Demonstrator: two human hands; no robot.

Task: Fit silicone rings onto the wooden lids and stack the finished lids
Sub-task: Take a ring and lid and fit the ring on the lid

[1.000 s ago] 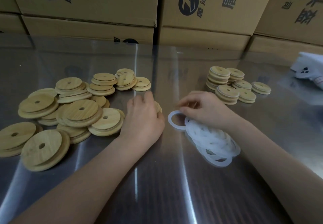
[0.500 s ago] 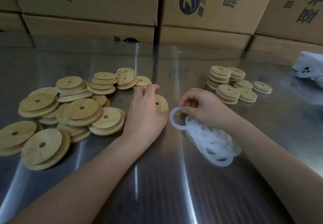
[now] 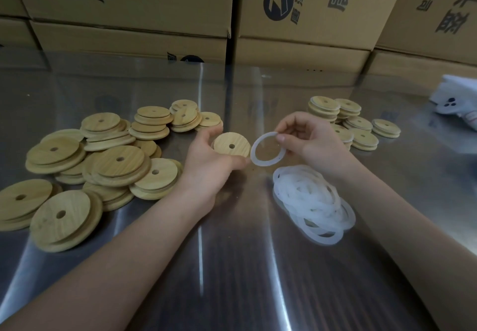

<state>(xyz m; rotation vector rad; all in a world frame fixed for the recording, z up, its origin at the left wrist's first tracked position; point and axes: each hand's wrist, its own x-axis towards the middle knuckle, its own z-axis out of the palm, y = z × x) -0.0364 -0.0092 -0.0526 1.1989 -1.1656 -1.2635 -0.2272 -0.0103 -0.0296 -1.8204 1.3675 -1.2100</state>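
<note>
**Two hands, one lid, one ring**

Two bare hands meet near the middle of the frame. The left hand [image 3: 206, 165] grips a single wooden lid [image 3: 232, 146] by its rim, thumb on the lower edge and fingers curled over the top, so that the round face with its small centre hole tilts toward the camera. The right hand [image 3: 309, 139] pinches a white silicone ring [image 3: 265, 163] at its upper right edge between thumb and fingertips. The ring hangs just beside the lid, its left edge close to the lid's right rim; whether the two touch cannot be told.

Below the right hand, a loose heap of more rings [image 3: 304, 191] lies on the shiny metal table [image 3: 232, 266]. Left of the left hand sprawls a wide pile of bare lids [image 3: 113, 160], many overlapping. Behind the right hand, in the upper right, stand several short stacks of lids [image 3: 353, 124]. Cardboard boxes [image 3: 129, 2] with dark printing fill the top of the frame, and a white object [image 3: 456, 100] lies at the right edge.
</note>
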